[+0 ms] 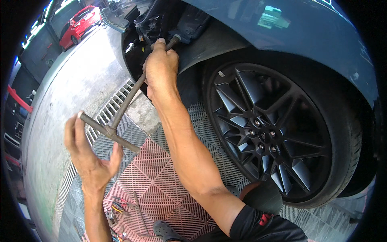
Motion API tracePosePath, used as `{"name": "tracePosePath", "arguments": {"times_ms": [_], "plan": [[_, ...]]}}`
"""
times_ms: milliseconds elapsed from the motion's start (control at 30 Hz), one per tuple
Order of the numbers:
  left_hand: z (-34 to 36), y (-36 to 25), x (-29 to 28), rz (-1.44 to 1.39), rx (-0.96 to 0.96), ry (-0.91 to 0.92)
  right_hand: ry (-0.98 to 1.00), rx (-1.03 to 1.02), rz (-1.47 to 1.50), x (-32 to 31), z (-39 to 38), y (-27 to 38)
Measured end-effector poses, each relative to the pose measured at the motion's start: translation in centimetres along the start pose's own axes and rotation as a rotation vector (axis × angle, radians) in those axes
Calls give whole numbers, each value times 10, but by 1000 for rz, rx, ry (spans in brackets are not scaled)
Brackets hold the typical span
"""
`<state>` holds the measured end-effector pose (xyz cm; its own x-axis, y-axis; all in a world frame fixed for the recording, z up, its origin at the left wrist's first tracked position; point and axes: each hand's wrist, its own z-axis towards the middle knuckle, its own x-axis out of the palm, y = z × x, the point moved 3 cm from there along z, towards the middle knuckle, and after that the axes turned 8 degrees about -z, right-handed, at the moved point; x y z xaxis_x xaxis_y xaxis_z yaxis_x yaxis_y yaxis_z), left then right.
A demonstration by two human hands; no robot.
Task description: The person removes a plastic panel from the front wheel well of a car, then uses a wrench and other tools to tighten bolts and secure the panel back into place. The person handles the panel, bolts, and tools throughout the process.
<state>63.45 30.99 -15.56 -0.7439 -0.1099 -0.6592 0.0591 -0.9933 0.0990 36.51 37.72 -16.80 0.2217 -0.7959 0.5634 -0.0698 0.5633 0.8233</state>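
A long, worn metal T-handle wrench [130, 96] slants up into the exposed front corner of a blue-grey car [314, 38]. My right hand [162, 68] is closed round its shaft close to the far end, which reaches dark plastic parts [192, 25] in the opening beside the wheel arch. At the near end, my left hand [92, 163] is open around the crossbar, fingers stretched up by its left tip and thumb below its middle. Whether those fingertips touch the bar is hard to tell. Dark parts around the tip hide what it meets.
A black multi-spoke wheel [266, 135] stands close to my right arm. Several hand tools [120, 205] lie on the red and grey grid floor tiles [155, 181]. A drain grate [115, 103] crosses the floor at left. A red car [82, 24] is parked far off.
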Motion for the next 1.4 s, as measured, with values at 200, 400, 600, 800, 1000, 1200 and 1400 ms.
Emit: {"name": "tracePosePath", "arguments": {"times_ms": [200, 400, 600, 800, 1000, 1200, 1400], "plan": [[15, -10, 3, 33, 232, -95, -53, -23, -74, 2, 7, -8], [10, -25, 21, -556, -415, -38, -87, -63, -20, 1, 18, -14], [20, -32, 21, -1271, -1020, -106, -106, -30, 273, -9, 8, -10], [43, -37, 13, -945, -826, -329, -64, -184, 429, -14, 10, -5], [24, -14, 18, -870, -528, -195, 29, -202, 504, -16, 23, -15], [28, -17, -9, -459, -51, 154, 20, -249, 572, -25, 32, -15], [17, -9, 5, -165, 49, 122, 47, -225, 658, -25, 37, -17]]}}
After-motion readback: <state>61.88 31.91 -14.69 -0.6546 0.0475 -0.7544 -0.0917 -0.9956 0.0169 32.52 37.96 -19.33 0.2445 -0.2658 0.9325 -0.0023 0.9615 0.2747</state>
